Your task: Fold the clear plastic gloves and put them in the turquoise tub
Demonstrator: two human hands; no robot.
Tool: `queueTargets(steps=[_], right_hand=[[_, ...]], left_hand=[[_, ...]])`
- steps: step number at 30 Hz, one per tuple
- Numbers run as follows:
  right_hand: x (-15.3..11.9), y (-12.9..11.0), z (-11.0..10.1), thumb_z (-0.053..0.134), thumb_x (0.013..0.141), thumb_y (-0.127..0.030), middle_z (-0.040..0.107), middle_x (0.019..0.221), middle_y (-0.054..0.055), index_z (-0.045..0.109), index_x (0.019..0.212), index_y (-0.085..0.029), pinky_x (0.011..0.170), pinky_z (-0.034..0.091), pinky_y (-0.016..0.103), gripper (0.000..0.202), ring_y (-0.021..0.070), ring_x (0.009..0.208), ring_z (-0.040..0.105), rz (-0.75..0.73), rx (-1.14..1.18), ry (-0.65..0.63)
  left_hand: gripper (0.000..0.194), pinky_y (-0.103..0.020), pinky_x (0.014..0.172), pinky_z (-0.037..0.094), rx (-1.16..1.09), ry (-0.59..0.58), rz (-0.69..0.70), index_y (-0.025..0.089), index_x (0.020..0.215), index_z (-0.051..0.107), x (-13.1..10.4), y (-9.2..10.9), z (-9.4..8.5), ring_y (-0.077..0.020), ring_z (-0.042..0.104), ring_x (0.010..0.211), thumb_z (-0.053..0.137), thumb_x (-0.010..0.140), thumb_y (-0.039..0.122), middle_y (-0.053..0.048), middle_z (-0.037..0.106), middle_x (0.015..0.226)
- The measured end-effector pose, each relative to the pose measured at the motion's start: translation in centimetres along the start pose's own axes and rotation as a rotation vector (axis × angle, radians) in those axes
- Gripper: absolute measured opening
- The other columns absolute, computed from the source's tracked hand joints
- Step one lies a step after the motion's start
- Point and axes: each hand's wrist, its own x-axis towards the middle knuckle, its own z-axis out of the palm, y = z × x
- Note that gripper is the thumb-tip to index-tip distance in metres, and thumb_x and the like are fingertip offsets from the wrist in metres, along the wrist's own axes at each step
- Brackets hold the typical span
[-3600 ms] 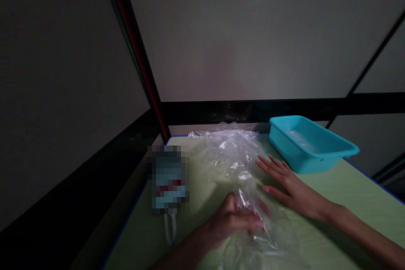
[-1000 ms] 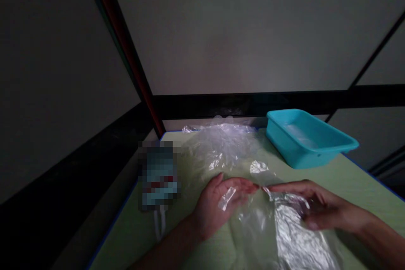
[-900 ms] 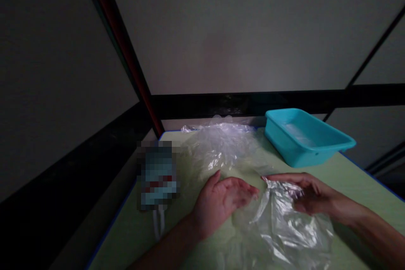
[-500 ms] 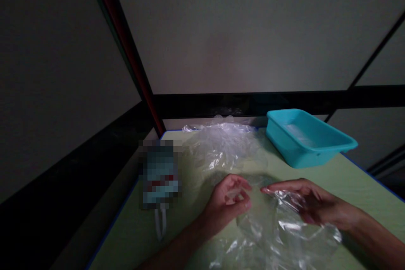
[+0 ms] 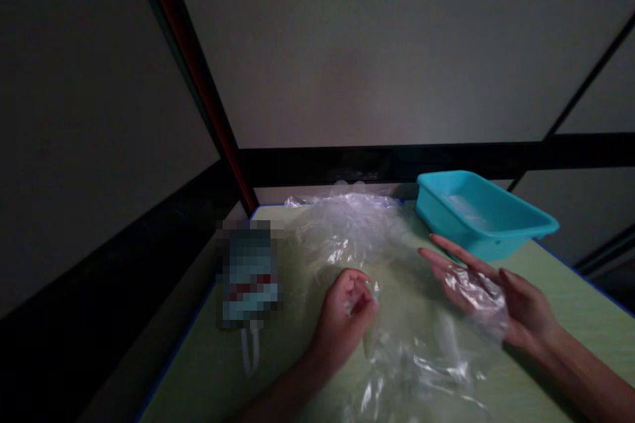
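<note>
A crumpled clear plastic bag point(image 5: 417, 370) lies at the near middle of the table, thin and shiny. My left hand point(image 5: 347, 307) is closed in a pinch, with a bit of the bag's film showing at its fingertips. On the right, my right hand point(image 5: 496, 297) has its fingers stretched out toward the blue basin. Clear film lies across its palm and lower fingers; whether the hand is inside the bag or only against it, I cannot tell. Behind both hands sits a spread pile of clear plastic bags point(image 5: 347, 225).
A turquoise plastic basin point(image 5: 449, 234) stands at the table's back right, with something pale inside. On the left lies a pixelated flat item point(image 5: 251, 277) with a white loop point(image 5: 251, 350). The light green table point(image 5: 570, 304) meets a pale panelled wall at the back.
My right hand has moved up and right, its fingers straightening and film shifting with it. My left hand has closed on the film and drawn slightly left.
</note>
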Motion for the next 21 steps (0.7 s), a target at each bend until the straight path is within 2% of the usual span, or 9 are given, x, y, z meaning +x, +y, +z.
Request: queueTargets(steps=[2, 4, 7, 10, 12, 14, 18, 21], right_hand=[[0.1, 0.1, 0.4, 0.064, 0.067, -0.052, 0.043, 0.133, 0.008, 0.047, 0.123, -0.024, 0.093, 0.039, 0.028, 0.065, 0.0191, 0.114, 0.048, 0.001, -0.034, -0.031], [0.1, 0.3, 0.7, 0.07, 0.062, -0.047, 0.044, 0.132, 0.009, 0.049, 0.12, -0.024, 0.096, 0.036, 0.032, 0.065, 0.0223, 0.115, 0.047, 0.013, -0.095, -0.048], [0.0, 0.5, 1.0, 0.073, 0.062, -0.031, 0.047, 0.129, 0.007, 0.057, 0.104, -0.025, 0.093, 0.039, 0.033, 0.044, 0.0235, 0.113, 0.049, 0.059, -0.204, -0.042], [0.0, 0.5, 1.0, 0.069, 0.067, -0.022, 0.055, 0.12, 0.007, 0.06, 0.074, -0.019, 0.085, 0.045, 0.027, 0.012, 0.021, 0.105, 0.056, 0.114, -0.224, -0.034], [0.1, 0.4, 1.0, 0.069, 0.067, -0.021, 0.061, 0.112, 0.007, 0.057, 0.066, -0.018, 0.081, 0.047, 0.026, 0.012, 0.019, 0.095, 0.06, 0.131, -0.153, -0.029], [0.1, 0.4, 1.0, 0.07, 0.066, -0.02, 0.064, 0.106, 0.008, 0.057, 0.067, -0.017, 0.072, 0.051, 0.025, 0.013, 0.0163, 0.082, 0.064, 0.152, -0.074, -0.031], [0.2, 0.6, 1.2, 0.069, 0.068, -0.02, 0.068, 0.089, 0.006, 0.055, 0.069, -0.016, 0.054, 0.05, 0.018, 0.015, 0.0107, 0.061, 0.063, 0.182, -0.002, -0.062], [0.2, 1.0, 1.2, 0.069, 0.069, -0.024, 0.068, 0.081, 0.007, 0.051, 0.069, -0.015, 0.046, 0.048, 0.016, 0.02, 0.0106, 0.055, 0.062, 0.206, -0.024, -0.1]], left_hand=[[0.015, -0.022, 0.053, 0.034, -0.013, 0.034, 0.004, 0.019, 0.067, 0.047, 0.1, -0.1, -0.1, -0.0103, 0.045, 0.054, 0.057, 0.061, 0.011, 0.005, 0.047, 0.059], [0.015, -0.021, 0.05, 0.033, -0.04, 0.056, -0.004, 0.019, 0.062, 0.044, 0.1, -0.3, -0.4, -0.0097, 0.044, 0.051, 0.058, 0.062, 0.013, 0.006, 0.044, 0.058], [0.016, -0.02, 0.049, 0.032, -0.118, 0.028, -0.04, 0.019, 0.06, 0.044, 0.2, -0.2, -0.7, -0.0091, 0.042, 0.05, 0.06, 0.061, 0.015, 0.006, 0.044, 0.057], [0.016, -0.021, 0.056, 0.034, -0.234, -0.11, -0.105, 0.017, 0.055, 0.046, 0.0, 0.4, -0.9, -0.0103, 0.045, 0.058, 0.062, 0.053, 0.016, 0.002, 0.05, 0.06], [0.017, -0.024, 0.061, 0.037, -0.306, -0.235, -0.165, 0.016, 0.052, 0.047, -0.1, 0.8, -0.8, -0.0133, 0.049, 0.062, 0.063, 0.047, 0.019, -0.001, 0.054, 0.064], [0.017, -0.029, 0.069, 0.039, -0.403, -0.345, -0.239, 0.015, 0.053, 0.049, -0.2, 1.1, -0.8, -0.0186, 0.055, 0.071, 0.063, 0.047, 0.023, -0.006, 0.059, 0.073], [0.021, -0.036, 0.081, 0.038, -0.679, -0.471, -0.39, 0.017, 0.071, 0.057, -0.1, 0.9, -0.7, -0.0249, 0.058, 0.09, 0.067, 0.058, 0.03, -0.007, 0.062, 0.093], [0.03, -0.04, 0.083, 0.037, -0.726, -0.482, -0.376, 0.022, 0.091, 0.058, 0.0, 0.4, -0.9, -0.0254, 0.06, 0.091, 0.068, 0.064, 0.03, -0.006, 0.062, 0.103]])
